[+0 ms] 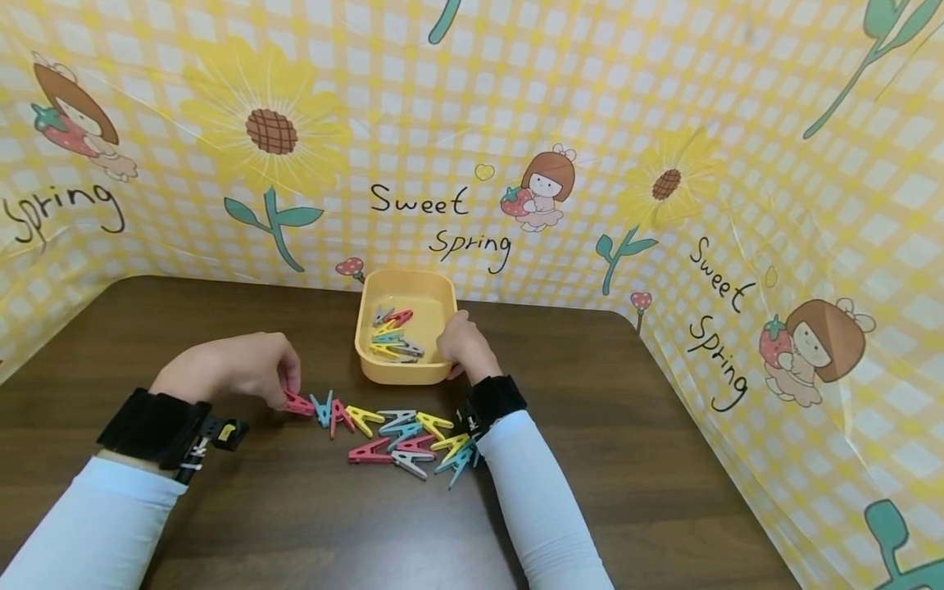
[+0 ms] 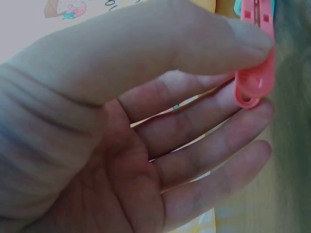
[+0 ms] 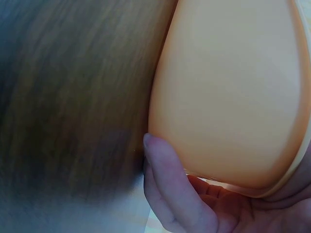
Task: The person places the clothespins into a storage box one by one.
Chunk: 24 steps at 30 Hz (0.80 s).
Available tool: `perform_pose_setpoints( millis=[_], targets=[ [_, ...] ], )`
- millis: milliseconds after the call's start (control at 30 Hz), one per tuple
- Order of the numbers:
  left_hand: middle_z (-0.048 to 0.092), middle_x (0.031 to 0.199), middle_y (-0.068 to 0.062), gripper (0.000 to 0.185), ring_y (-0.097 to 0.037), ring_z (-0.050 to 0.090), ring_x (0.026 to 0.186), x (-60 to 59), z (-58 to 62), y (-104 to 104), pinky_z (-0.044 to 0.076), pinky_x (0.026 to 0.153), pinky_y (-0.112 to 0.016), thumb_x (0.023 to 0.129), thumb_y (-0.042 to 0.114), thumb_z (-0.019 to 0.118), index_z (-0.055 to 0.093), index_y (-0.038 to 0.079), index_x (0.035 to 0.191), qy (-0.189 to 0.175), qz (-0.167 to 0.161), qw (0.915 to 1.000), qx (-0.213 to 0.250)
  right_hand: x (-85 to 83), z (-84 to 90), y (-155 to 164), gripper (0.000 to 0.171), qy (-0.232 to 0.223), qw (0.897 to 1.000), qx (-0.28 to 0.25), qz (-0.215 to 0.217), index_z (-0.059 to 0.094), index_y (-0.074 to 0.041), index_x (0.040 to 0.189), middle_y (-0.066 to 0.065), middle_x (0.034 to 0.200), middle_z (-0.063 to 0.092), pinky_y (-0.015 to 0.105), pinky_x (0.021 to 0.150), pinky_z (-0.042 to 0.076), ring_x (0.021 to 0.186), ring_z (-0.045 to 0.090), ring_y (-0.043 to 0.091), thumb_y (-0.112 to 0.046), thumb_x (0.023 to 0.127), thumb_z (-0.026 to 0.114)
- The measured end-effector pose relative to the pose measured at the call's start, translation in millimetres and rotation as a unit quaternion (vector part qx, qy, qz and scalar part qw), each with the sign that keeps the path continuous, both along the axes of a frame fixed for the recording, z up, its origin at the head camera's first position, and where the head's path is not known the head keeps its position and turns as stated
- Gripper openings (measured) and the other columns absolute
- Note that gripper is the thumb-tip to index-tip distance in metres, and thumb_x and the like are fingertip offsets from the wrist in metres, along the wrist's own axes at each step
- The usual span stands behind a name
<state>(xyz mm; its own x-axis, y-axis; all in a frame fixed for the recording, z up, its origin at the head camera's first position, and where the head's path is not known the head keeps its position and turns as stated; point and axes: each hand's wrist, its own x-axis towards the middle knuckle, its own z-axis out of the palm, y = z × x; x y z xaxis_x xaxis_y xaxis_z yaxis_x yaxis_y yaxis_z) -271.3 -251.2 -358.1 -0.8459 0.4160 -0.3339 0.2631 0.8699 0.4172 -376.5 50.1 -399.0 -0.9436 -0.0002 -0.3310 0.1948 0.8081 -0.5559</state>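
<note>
My left hand (image 1: 236, 369) pinches a red clothespin (image 1: 298, 403) between thumb and fingers, just above or on the table. In the left wrist view, the thumb presses on one end of this clothespin (image 2: 256, 80), while the other fingers extend below it. My right hand (image 1: 466, 342) grips the right wall of a yellow plastic bin (image 1: 409, 375) near its front corner. From the right wrist, fingers (image 3: 172, 184) show against the bin's outer side (image 3: 223, 92). Inside the bin lie several clothespins (image 1: 388, 336), red, yellow, blue and grey.
Right of my left hand, a blue clothespin (image 1: 322, 410) and a yellow clothespin (image 1: 363, 419) lie in a row leading to a loose pile, where a grey clothespin (image 1: 409, 464) shows. The dark wooden table (image 1: 295, 508) meets a checked yellow cloth (image 1: 413, 106) behind the bin.
</note>
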Motion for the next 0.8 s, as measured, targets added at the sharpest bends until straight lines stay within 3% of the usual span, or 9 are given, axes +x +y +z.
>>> perform_pose_setpoints(
  millis=[167,433,800],
  targets=[
    [0.069,0.088,-0.002,0.014,-0.019,0.057,0.080,-0.6,2.1,0.4,0.046,0.069,-0.031,0.083,0.011,0.088,0.077,0.012,0.090,0.003,-0.002,1.0000,0.006,-0.3,1.1,0.7,0.070,-0.003,1.000,-0.006,-0.004,0.007,-0.003,0.172,0.033,0.154,0.052,0.039,0.058,0.067,0.068,0.076,0.033,-0.013,0.115,0.045],
    [0.070,0.088,0.000,0.013,-0.017,0.058,0.080,-4.8,5.5,-1.1,0.048,0.069,-0.030,0.084,0.012,0.087,0.077,0.012,0.093,0.039,-0.012,0.9988,0.026,-3.6,-1.2,0.1,0.069,-0.005,1.000,0.004,-0.003,0.008,-0.003,0.171,0.033,0.152,0.053,0.039,0.056,0.066,0.064,0.075,0.033,-0.015,0.115,0.045],
    [0.078,0.094,0.004,0.013,-0.011,0.064,0.082,-9.7,7.4,19.8,0.055,0.073,-0.027,0.090,0.018,0.086,0.081,0.016,0.101,0.130,-0.037,0.9874,0.082,-2.9,-1.5,0.7,0.068,-0.004,1.000,0.001,-0.001,0.010,-0.003,0.171,0.033,0.151,0.055,0.039,0.059,0.067,0.066,0.076,0.034,-0.015,0.115,0.045]
  ],
)
